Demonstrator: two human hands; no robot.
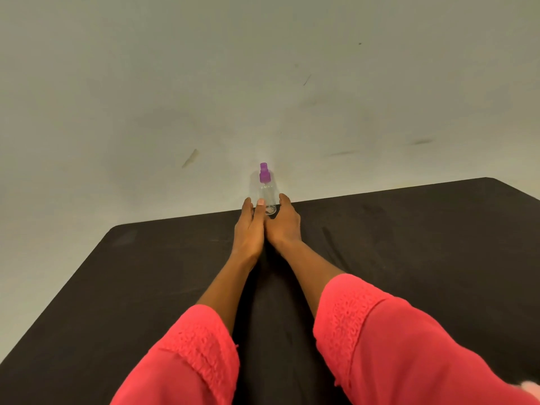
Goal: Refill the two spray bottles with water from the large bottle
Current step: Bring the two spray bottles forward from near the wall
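Note:
A small clear spray bottle [266,190] with a purple pump top stands upright at the far edge of the black table [409,244], close to the wall. Both my arms reach straight out to it. My left hand [249,229] lies on the bottle's left side with its fingers fairly straight, one fingertip touching the lower body. My right hand [285,222] is on the bottle's right side, its fingers curled round the base. The second spray bottle and the large bottle are not in view.
A pale wall [263,83] with a few scuff marks rises directly behind the table's far edge. My red sleeves [394,346] fill the bottom of the view. The table's rounded far corners show at left and right.

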